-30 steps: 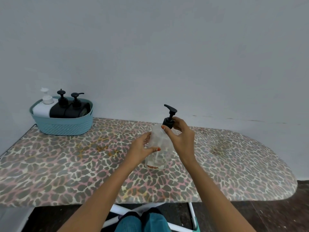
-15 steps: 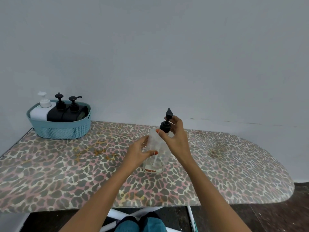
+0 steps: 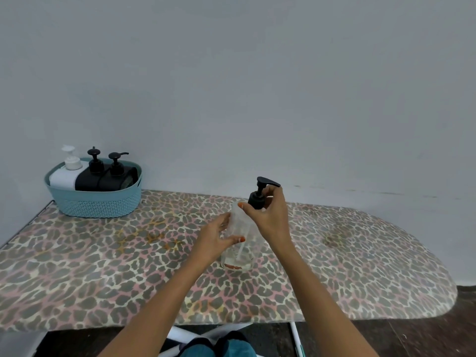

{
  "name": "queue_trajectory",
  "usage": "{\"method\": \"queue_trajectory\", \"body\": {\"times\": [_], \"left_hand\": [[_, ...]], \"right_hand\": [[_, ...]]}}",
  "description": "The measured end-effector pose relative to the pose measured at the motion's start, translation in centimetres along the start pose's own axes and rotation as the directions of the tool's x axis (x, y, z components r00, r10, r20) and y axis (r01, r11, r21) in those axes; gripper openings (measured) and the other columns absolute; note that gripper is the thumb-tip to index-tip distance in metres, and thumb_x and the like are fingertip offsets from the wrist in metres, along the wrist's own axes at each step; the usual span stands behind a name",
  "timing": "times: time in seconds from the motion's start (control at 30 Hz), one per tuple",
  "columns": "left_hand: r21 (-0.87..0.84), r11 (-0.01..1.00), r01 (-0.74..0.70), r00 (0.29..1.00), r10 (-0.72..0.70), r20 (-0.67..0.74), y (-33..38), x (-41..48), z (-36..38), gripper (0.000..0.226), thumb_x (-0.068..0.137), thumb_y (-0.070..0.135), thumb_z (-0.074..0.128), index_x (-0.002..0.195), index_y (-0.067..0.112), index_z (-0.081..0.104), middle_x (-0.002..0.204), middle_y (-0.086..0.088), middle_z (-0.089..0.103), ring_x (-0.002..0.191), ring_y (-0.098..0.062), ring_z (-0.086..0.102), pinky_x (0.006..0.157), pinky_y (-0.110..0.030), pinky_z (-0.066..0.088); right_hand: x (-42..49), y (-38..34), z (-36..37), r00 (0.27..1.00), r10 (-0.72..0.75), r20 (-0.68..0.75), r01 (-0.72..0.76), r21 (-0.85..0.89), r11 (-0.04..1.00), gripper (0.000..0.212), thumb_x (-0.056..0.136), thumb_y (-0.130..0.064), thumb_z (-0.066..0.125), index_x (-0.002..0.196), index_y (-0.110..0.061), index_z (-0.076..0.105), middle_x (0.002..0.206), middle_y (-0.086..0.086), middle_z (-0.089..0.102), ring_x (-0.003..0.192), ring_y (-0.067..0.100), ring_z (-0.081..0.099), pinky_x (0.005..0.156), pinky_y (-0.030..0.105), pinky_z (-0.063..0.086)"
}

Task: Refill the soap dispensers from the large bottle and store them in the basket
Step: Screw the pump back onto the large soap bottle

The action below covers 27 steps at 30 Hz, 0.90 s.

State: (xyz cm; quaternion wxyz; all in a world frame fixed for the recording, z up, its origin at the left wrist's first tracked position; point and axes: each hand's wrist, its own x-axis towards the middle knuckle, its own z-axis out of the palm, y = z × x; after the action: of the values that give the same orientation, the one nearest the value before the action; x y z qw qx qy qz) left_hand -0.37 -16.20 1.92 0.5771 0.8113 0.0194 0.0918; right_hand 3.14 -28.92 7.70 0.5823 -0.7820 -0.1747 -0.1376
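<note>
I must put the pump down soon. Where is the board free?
Free: the cover between the teal basket and the left hand; the rounded end beyond the right hand. Crowded: inside the basket, and around the clear dispenser and black pump they grip.

Soft, even light; perhaps slightly blurred.

Looks like a home, probably a laundry corner: leopard-print ironing board (folding legs below) against a plain pale wall, dark wood floor, teal basket of pump bottles.
</note>
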Motion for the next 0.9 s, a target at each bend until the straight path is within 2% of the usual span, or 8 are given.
{"method": "queue_trajectory", "body": {"times": [0.13, 0.23, 0.33, 0.4, 0.57, 0.63, 0.73, 0.9], "left_hand": [[-0.001, 1.0, -0.002, 1.0, 0.002, 0.002, 0.0, 0.1, 0.0, 0.072, 0.07, 0.019, 0.076, 0.133, 0.011, 0.041, 0.133, -0.009, 0.052, 0.121, -0.019, 0.049, 0.096, -0.023, 0.037], [-0.005, 1.0, 0.007, 1.0, -0.007, 0.003, -0.1, 0.1, 0.0, 0.075, 0.07, 0.019, 0.077, 0.134, 0.01, 0.04, 0.135, -0.009, 0.05, 0.123, -0.02, 0.048, 0.099, -0.025, 0.037], [0.006, 1.0, 0.012, 1.0, -0.012, -0.003, -0.2, 0.1, 0.1, 0.075, 0.07, 0.02, 0.076, 0.135, 0.01, 0.039, 0.136, -0.008, 0.049, 0.123, -0.02, 0.047, 0.098, -0.024, 0.036], [0.008, 1.0, 0.019, 1.0, -0.019, -0.003, -0.2, 0.1, 0.1, 0.075, 0.07, 0.021, 0.076, 0.134, 0.011, 0.04, 0.136, -0.008, 0.049, 0.123, -0.02, 0.047, 0.097, -0.025, 0.037], [0.008, 1.0, 0.03, 1.0, -0.03, 0.003, -0.1, 0.1, 0.1, 0.076, 0.07, 0.02, 0.076, 0.136, 0.01, 0.039, 0.136, -0.009, 0.049, 0.124, -0.02, 0.047, 0.099, -0.026, 0.037], [-0.003, 1.0, 0.026, 1.0, -0.026, 0.002, 0.0, 0.0, 0.0, 0.074, 0.07, 0.019, 0.076, 0.134, 0.009, 0.04, 0.135, -0.009, 0.05, 0.123, -0.02, 0.047, 0.096, -0.022, 0.036], [-0.01, 1.0, 0.016, 1.0, -0.016, 0.004, 0.0, 0.0, 0.1, 0.074, 0.07, 0.018, 0.076, 0.134, 0.009, 0.04, 0.135, -0.009, 0.05, 0.123, -0.02, 0.048, 0.095, -0.02, 0.035], [-0.002, 1.0, 0.015, 1.0, -0.015, 0.002, 0.1, 0.0, 0.1, 0.075, 0.07, 0.018, 0.076, 0.135, 0.009, 0.039, 0.137, -0.009, 0.048, 0.124, -0.02, 0.047, 0.097, -0.023, 0.036]], "right_hand": [[0.1, 0.0, -1.4, 0.977, 0.052, 0.207, -0.065, 0.055, 0.996, 0.036, 0.085, -0.016, 0.065, 0.113, -0.028, 0.046, 0.106, -0.018, 0.056, 0.099, -0.007, 0.055, 0.084, 0.013, 0.045], [0.3, 0.3, -3.0, 0.937, 0.08, 0.339, -0.138, 0.15, 0.979, 0.039, 0.088, -0.007, 0.059, 0.125, -0.017, 0.054, 0.12, -0.009, 0.061, 0.112, 0.0, 0.056, 0.093, 0.018, 0.047], [0.5, 0.3, -3.0, 0.962, 0.101, 0.255, -0.137, 0.129, 0.982, 0.042, 0.081, -0.005, 0.067, 0.122, -0.006, 0.055, 0.118, 0.004, 0.063, 0.11, 0.013, 0.06, 0.095, 0.029, 0.049], [0.6, 0.1, -2.3, 0.978, 0.105, 0.181, -0.124, 0.096, 0.988, 0.036, 0.076, -0.008, 0.074, 0.108, -0.011, 0.057, 0.109, 0.005, 0.064, 0.103, 0.019, 0.063, 0.091, 0.035, 0.05], [0.3, -0.2, -0.6, 0.997, 0.053, 0.057, -0.055, 0.033, 0.998, 0.041, 0.072, -0.015, 0.078, 0.093, -0.016, 0.043, 0.091, -0.003, 0.05, 0.084, 0.015, 0.052, 0.068, 0.008, 0.039], [0.1, -0.3, -0.8, 0.99, 0.064, 0.123, -0.067, 0.025, 0.997, 0.041, 0.077, -0.018, 0.074, 0.103, -0.019, 0.044, 0.1, -0.009, 0.051, 0.094, 0.01, 0.052, 0.08, 0.01, 0.039], [0.1, -0.3, -2.3, 0.947, 0.093, 0.308, -0.118, 0.063, 0.991, 0.043, 0.086, -0.011, 0.063, 0.125, -0.018, 0.047, 0.125, -0.011, 0.052, 0.118, 0.007, 0.049, 0.101, 0.028, 0.039], [0.5, -0.5, -3.4, 0.945, 0.08, 0.317, -0.109, 0.076, 0.991, 0.039, 0.083, -0.002, 0.065, 0.12, -0.01, 0.056, 0.117, 0.001, 0.063, 0.111, 0.01, 0.058, 0.1, 0.03, 0.045]]}}
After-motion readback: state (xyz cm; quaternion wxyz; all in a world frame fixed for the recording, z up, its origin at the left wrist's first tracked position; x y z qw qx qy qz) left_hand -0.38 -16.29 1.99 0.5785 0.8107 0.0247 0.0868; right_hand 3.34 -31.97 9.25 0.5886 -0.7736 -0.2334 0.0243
